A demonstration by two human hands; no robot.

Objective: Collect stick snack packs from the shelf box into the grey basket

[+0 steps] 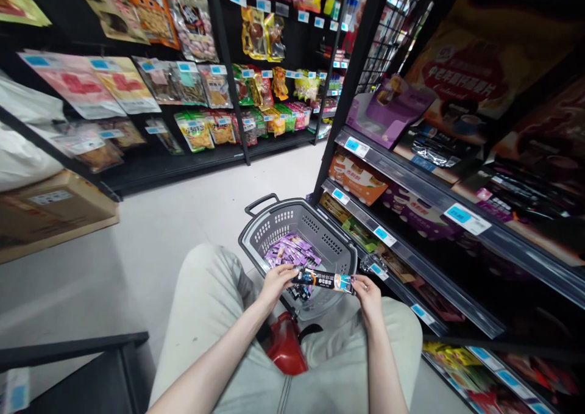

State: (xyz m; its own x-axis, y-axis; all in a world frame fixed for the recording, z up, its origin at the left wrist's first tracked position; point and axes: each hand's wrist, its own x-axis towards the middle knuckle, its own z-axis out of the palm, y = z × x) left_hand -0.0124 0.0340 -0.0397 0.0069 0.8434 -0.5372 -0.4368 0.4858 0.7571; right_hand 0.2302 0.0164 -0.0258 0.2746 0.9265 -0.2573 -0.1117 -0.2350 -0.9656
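A long dark stick packet (323,278) with a blue and orange end is held level between both hands, above the near rim of a grey shopping basket (274,225). My left hand (275,281) pinches its left end. The right end is gripped by my right hand (367,296). Inside the basket lie several purple packets (292,252) and a few dark ones. The basket stands on the floor just beyond my knees.
Shop shelves (411,176) with price tags and snack boxes run along the right. Racks of hanging snack bags (196,127) line the far left. A cardboard box (55,210) sits at the left. A red object (286,344) lies between my legs. Pale floor stretches ahead.
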